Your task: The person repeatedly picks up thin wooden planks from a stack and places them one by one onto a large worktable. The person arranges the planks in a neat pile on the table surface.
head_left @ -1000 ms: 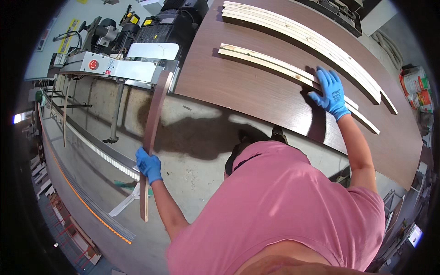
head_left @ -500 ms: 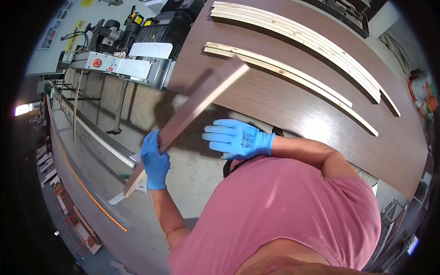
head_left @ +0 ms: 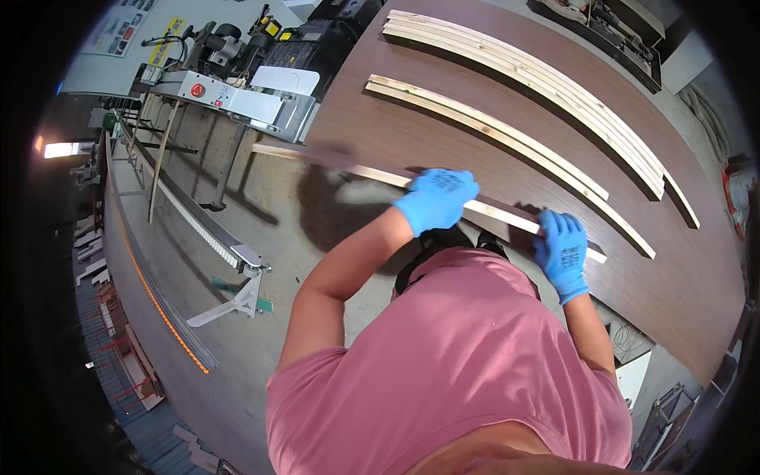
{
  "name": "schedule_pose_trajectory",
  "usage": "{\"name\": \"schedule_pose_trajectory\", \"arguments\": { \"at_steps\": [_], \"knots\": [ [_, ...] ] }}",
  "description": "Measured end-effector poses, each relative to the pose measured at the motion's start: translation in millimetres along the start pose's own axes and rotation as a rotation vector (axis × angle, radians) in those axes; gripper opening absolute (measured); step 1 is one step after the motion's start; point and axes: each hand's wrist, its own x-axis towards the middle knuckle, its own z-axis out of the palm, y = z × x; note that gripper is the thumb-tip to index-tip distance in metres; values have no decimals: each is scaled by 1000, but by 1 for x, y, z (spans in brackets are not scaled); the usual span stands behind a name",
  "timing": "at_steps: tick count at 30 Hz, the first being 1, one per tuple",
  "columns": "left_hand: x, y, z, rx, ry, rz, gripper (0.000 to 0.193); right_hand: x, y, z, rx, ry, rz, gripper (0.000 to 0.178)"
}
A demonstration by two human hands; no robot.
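Clasped in both hands, my left hand [head_left: 437,199] around mid-length, right hand [head_left: 564,252] near one end, this wooden strip [head_left: 503,215] runs lengthwise along the table's [head_left: 649,305] near side, left end jutting past its corner; two pale strips [head_left: 484,127] lie farther across.

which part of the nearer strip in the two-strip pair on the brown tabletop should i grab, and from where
Probably its right end, pinched across its width from the near right: there it juts past the farther strip, exposing both long sides, and the right hand is closest.
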Motion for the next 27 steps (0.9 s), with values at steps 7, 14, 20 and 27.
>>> {"name": "schedule_pose_trajectory", "arguments": {
  "at_steps": [7, 14, 20, 27],
  "knots": [
    [96, 67, 43, 304, 300, 224, 13, -89, 91, -17, -61, 48, 248, 43],
    [101, 42, 61, 195, 778, 149, 41, -96, 94, -21, -108, 110, 342, 35],
    [107, 31, 72, 135, 840, 194, 46, -91, 95, -30, -286, 83, 365, 33],
    [125, 39, 76, 126, 903, 138, 65, -71, 88, -46, -415, 178, 306, 43]
  ]
}}
